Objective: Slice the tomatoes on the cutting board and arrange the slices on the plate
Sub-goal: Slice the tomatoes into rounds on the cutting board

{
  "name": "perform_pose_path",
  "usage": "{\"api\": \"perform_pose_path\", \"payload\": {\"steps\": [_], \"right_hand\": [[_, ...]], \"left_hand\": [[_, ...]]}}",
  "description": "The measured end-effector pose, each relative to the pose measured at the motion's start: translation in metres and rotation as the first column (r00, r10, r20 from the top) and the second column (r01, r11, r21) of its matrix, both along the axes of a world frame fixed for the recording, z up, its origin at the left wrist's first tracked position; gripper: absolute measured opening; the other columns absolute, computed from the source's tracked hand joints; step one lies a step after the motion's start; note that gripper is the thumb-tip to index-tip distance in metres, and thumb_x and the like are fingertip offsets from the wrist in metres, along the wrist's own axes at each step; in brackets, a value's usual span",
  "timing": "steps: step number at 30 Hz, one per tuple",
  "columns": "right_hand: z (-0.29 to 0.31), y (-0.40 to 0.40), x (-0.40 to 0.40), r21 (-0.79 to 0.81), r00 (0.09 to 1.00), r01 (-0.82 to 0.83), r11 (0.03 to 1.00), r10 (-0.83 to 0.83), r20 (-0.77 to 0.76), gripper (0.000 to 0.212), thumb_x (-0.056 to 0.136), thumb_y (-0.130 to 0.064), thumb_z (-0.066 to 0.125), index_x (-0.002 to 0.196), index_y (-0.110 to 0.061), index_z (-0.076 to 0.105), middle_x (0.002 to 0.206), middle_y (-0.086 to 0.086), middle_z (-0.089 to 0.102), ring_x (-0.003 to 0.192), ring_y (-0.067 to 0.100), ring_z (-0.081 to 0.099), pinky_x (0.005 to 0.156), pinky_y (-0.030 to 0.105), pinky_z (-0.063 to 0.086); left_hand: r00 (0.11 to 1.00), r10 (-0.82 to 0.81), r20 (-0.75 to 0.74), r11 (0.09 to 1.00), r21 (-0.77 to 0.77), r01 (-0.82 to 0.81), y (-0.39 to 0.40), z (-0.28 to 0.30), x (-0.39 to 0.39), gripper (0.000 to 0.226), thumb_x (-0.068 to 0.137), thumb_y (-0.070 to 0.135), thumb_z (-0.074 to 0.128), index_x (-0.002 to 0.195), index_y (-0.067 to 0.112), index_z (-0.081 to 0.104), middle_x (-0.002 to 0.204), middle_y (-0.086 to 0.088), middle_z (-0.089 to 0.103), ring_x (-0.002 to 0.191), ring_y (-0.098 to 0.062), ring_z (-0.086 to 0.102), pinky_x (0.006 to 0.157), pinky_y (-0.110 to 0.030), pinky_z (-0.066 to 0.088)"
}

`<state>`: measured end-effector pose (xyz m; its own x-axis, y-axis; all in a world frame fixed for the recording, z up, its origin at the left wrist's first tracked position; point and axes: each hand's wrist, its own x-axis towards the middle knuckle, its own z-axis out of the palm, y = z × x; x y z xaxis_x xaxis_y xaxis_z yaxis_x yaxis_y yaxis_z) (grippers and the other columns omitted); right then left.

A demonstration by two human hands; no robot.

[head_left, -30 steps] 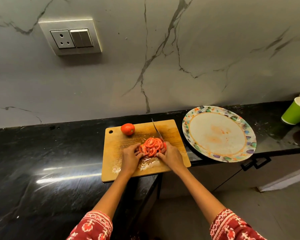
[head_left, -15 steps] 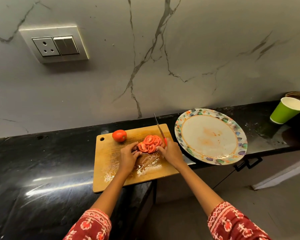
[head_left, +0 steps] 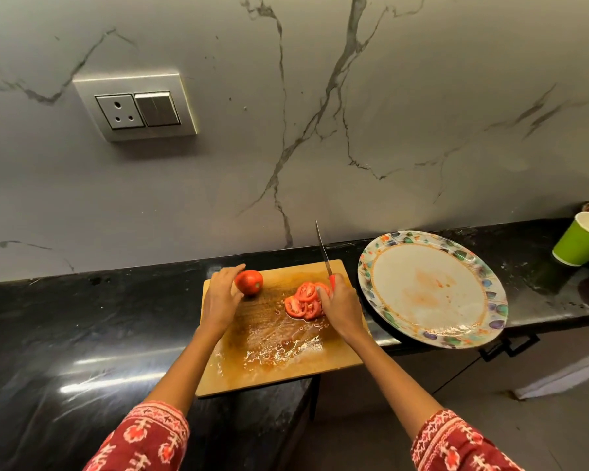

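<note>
Beyond the hands, a marble wall with a socket (head_left: 135, 108). Well right of the right hand (head_left: 340, 305), a green cup (head_left: 580, 237) on the black counter (head_left: 65, 321). Just right of that hand, the plate (head_left: 432, 288), stained, overhanging the counter edge. Under both hands, the wet board (head_left: 279, 348). Touching the left hand (head_left: 220, 297), fingers extended along its left side, a whole tomato (head_left: 249, 282). Right hand gripping the knife (head_left: 323, 251) by its red handle, blade pointing away. Slices (head_left: 303, 300) piled against that hand's left side, between the hands.
</note>
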<state>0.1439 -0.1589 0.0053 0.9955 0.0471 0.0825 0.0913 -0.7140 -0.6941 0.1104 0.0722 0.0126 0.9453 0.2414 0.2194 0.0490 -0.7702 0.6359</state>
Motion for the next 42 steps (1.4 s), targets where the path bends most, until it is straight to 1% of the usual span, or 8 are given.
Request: {"api": "perform_pose_path", "payload": {"steps": [5, 11, 18, 25, 30, 35, 39, 42], "right_hand": [[0.002, 0.005, 0.010, 0.004, 1.000, -0.017, 1.000, 0.017, -0.010, 0.024, 0.095, -0.029, 0.052, 0.108, -0.009, 0.052, 0.082, -0.004, 0.054, 0.073, 0.010, 0.055, 0.048, 0.010, 0.035], [0.003, 0.014, 0.012, -0.062, 0.998, -0.066, 0.996, 0.065, -0.026, 0.025, 0.095, -0.033, 0.051, 0.106, -0.010, 0.051, 0.074, -0.005, 0.053, 0.060, 0.003, 0.051, 0.042, 0.011, 0.033], [0.002, 0.022, 0.003, -0.011, 0.992, -0.122, 0.992, 0.122, -0.021, 0.022, 0.094, -0.032, 0.053, 0.102, -0.012, 0.052, 0.083, -0.002, 0.056, 0.074, 0.012, 0.057, 0.055, 0.017, 0.045], [0.008, 0.029, -0.023, 0.199, 0.891, -0.406, 0.892, 0.435, -0.131, 0.020, 0.092, -0.024, 0.056, 0.111, -0.017, 0.057, 0.091, -0.004, 0.055, 0.082, 0.010, 0.053, 0.068, 0.014, 0.042], [-0.004, 0.037, -0.045, 0.224, 0.884, -0.420, 0.879, 0.453, -0.118, 0.015, 0.089, -0.025, 0.061, 0.100, -0.016, 0.059, 0.096, 0.003, 0.060, 0.087, 0.017, 0.058, 0.074, 0.022, 0.045], [0.006, 0.052, -0.061, 0.248, 0.926, -0.338, 0.908, 0.367, -0.083, 0.022, 0.089, -0.027, 0.061, 0.105, -0.011, 0.061, 0.090, -0.004, 0.054, 0.081, 0.010, 0.052, 0.065, 0.013, 0.040], [0.017, 0.056, -0.066, 0.273, 0.906, -0.348, 0.897, 0.397, -0.147, 0.021, 0.096, -0.030, 0.048, 0.094, -0.013, 0.060, 0.086, -0.002, 0.054, 0.080, 0.014, 0.053, 0.073, 0.033, 0.048], [0.020, 0.047, -0.071, 0.291, 0.903, -0.297, 0.909, 0.367, -0.223, 0.031, 0.101, -0.034, 0.033, 0.095, -0.012, 0.054, 0.075, -0.001, 0.051, 0.062, 0.011, 0.049, 0.054, 0.024, 0.045]], "left_hand": [[0.960, -0.127, -0.250, 0.979, 0.122, 0.162, 0.010, -0.007, 0.025, 0.075, 0.078, 0.002, 0.068, 0.141, 0.020, 0.031, 0.144, -0.008, 0.035, 0.133, -0.025, 0.031, 0.110, -0.042, 0.027], [0.964, -0.121, -0.235, 0.974, 0.162, 0.161, 0.008, -0.015, 0.030, 0.068, 0.078, 0.013, 0.070, 0.137, 0.018, 0.037, 0.139, -0.009, 0.039, 0.129, -0.025, 0.033, 0.107, -0.036, 0.031], [0.982, -0.082, -0.171, 0.981, -0.190, 0.049, -0.009, -0.012, 0.011, 0.062, 0.073, 0.018, 0.076, 0.126, 0.017, 0.044, 0.131, -0.007, 0.045, 0.118, -0.024, 0.045, 0.094, -0.031, 0.042], [0.943, -0.300, -0.144, 0.898, -0.375, 0.228, -0.020, -0.010, -0.033, 0.055, 0.076, 0.006, 0.071, 0.120, 0.029, 0.047, 0.132, -0.006, 0.042, 0.122, -0.023, 0.043, 0.089, -0.016, 0.042], [0.966, -0.202, -0.160, 0.889, -0.445, 0.112, -0.024, -0.013, -0.059, 0.071, 0.082, 0.000, 0.063, 0.141, 0.020, 0.027, 0.131, -0.003, 0.044, 0.120, -0.015, 0.043, 0.088, -0.016, 0.043], [0.989, -0.097, -0.114, 0.955, -0.291, 0.060, -0.030, -0.022, -0.067, 0.064, 0.069, 0.016, 0.079, 0.126, 0.018, 0.049, 0.126, -0.004, 0.051, 0.115, -0.018, 0.050, 0.095, -0.029, 0.045], [0.997, -0.008, -0.076, 0.958, -0.285, -0.014, -0.031, -0.019, -0.069, 0.061, 0.071, 0.017, 0.077, 0.125, 0.019, 0.049, 0.124, -0.004, 0.053, 0.111, -0.018, 0.051, 0.091, -0.030, 0.048], [0.999, -0.003, -0.042, 0.949, -0.315, -0.011, -0.036, -0.013, -0.066, 0.061, 0.069, 0.017, 0.079, 0.122, 0.020, 0.050, 0.115, -0.001, 0.057, 0.101, -0.014, 0.054, 0.081, -0.020, 0.047]]}}
